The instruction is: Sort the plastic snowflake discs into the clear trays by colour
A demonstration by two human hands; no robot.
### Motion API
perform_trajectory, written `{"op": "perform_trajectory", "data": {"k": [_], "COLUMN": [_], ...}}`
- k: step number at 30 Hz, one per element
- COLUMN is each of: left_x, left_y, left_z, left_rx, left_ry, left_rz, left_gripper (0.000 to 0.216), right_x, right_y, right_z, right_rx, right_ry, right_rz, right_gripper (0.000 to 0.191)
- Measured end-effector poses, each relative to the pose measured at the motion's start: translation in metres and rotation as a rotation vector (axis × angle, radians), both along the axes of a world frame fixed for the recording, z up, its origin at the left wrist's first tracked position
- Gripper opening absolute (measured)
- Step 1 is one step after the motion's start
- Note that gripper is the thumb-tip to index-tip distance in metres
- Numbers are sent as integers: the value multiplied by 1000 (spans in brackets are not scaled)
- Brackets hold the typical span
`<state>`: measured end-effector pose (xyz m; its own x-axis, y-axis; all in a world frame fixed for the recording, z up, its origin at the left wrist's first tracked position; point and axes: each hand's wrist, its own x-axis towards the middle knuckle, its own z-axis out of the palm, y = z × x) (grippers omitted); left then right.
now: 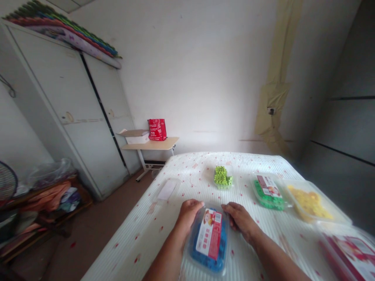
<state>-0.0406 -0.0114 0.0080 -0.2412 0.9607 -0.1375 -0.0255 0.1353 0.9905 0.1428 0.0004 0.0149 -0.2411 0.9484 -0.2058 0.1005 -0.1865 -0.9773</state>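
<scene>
A clear plastic box of blue pieces (208,238), with a red and white label on its lid, lies on the white patterned cloth in front of me. My left hand (189,212) grips its far left corner, thumb along the rim. At the far right corner, the fingers of my right hand (238,216) are closed on the rim. Beyond the box stands an open container of light green interlocking pieces (222,177). To its left a clear lid with a pale label (168,190) lies flat on the cloth.
On the right are a lidded box of green pieces (268,192), a box of yellow pieces (312,203) and a box with dark red contents (348,251). A side table (152,144) by the wall bears a red bag (157,129) and a white carton (136,136).
</scene>
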Motion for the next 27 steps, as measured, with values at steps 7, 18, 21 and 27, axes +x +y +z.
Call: {"op": "perform_trajectory", "data": {"k": [7, 18, 21, 27], "left_x": [-2, -4, -4, -4], "left_y": [3, 2, 1, 1], "left_z": [-7, -3, -2, -2], "left_rx": [38, 53, 53, 61], "left_ry": [54, 194, 222, 247], "left_rz": [-22, -65, -66, -59], "left_gripper": [25, 22, 22, 21], "right_x": [-1, -1, -2, -4], "right_y": [1, 1, 0, -1], "right_z": [-2, -2, -1, -3], "right_rx": [-1, -14, -6, 46], "right_ry": [29, 34, 40, 1], "right_rz": [-4, -18, -19, -46], "right_gripper": [34, 32, 31, 29]}}
